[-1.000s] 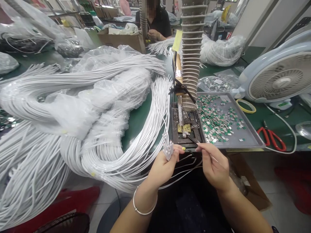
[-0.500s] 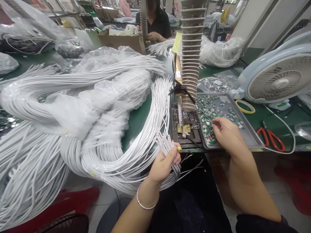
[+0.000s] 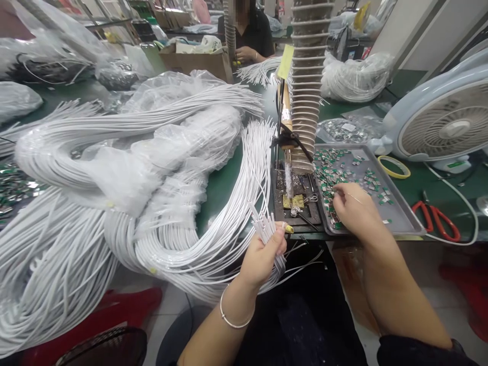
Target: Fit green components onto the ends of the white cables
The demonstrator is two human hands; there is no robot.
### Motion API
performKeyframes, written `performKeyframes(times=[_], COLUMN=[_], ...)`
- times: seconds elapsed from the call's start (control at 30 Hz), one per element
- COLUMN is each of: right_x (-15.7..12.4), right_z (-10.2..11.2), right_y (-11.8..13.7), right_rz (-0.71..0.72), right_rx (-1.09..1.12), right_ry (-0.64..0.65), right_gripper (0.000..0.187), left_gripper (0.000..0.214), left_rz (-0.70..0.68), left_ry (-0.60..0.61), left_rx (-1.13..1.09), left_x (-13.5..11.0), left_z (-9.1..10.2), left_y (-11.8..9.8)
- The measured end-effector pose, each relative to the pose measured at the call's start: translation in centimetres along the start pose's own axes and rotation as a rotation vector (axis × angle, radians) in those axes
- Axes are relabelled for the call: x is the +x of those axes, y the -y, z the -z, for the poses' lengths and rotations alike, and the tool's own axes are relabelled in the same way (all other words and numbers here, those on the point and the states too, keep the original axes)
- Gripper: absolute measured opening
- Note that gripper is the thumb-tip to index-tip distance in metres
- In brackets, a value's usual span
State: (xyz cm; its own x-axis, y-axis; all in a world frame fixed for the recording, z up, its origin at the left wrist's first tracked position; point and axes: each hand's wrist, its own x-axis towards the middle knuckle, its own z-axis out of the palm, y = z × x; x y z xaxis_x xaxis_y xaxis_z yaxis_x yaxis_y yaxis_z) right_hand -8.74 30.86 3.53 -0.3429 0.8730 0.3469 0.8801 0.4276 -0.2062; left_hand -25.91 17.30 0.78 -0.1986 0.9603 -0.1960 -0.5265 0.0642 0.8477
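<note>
My left hand [image 3: 263, 256] is closed around a bunch of white cables [image 3: 264, 226], their cut ends pointing up and away from me. A yellow cover sits on the tip of one finger of this hand, which sticks out to the right. Over the left part of a grey metal tray [image 3: 406, 218], my right hand [image 3: 353, 206] has its thumb and fingers pinched together among small green-and-silver connectors [image 3: 331, 173]. Whatever lies between those fingertips is hidden. Between the hands stands a soldering iron [image 3: 288, 175], tip down over a yellow sponge [image 3: 293, 202].
Large bundles of white cable [image 3: 168, 254] cover the left side. A ribbed hose [image 3: 309, 91] hangs behind the iron. To the right are a fan [image 3: 450, 117], a yellow tape roll [image 3: 394, 166] and red-handled pliers [image 3: 436, 218]. Another person [image 3: 247, 38] sits across the table.
The whole view has shifted slightly, so things appear a little further right. The yellow-tipped finger of my left hand reaches out further. My right hand stays at the connectors in the tray.
</note>
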Motion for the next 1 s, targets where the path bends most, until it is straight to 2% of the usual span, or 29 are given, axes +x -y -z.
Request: performKeyframes(times=[0.1,0.17,0.37,0.57,0.8,1.0], right_x=[-0.9,-1.7,-4.5,-6.1,-6.7,-6.4], right_z=[0.8,1.3,1.7,0.4,-0.8,-0.7], right_y=[0.8,1.7,4.7,6.6,7.0,7.4], right_rz=[0.04,0.072,0.17,0.125,0.066,0.096], right_rx=[0.158,0.282,0.556,0.805,0.895,0.909], right_ry=[-0.136,-0.18,-0.182,-0.106,-0.076,-0.07], right_gripper=[0.019,0.013,0.011,0.011,0.012,0.012], left_gripper=[0.03,0.03,0.032,0.025,0.019,0.01], left_rz=[-0.013,-0.005,0.035,0.006,-0.057,-0.053], left_ry=[-0.019,-0.036,-0.021,0.014,-0.016,-0.053], left_rx=[-0.001,0.008,0.062,0.093,0.104,0.135], left_x=[0.0,0.0,0.2,0.3,0.1,0.0], left_z=[-0.2,-0.4,-1.1,-1.7,-1.9,-1.8], left_y=[0.1,0.0,-0.4,-0.7,-1.3,-1.5])
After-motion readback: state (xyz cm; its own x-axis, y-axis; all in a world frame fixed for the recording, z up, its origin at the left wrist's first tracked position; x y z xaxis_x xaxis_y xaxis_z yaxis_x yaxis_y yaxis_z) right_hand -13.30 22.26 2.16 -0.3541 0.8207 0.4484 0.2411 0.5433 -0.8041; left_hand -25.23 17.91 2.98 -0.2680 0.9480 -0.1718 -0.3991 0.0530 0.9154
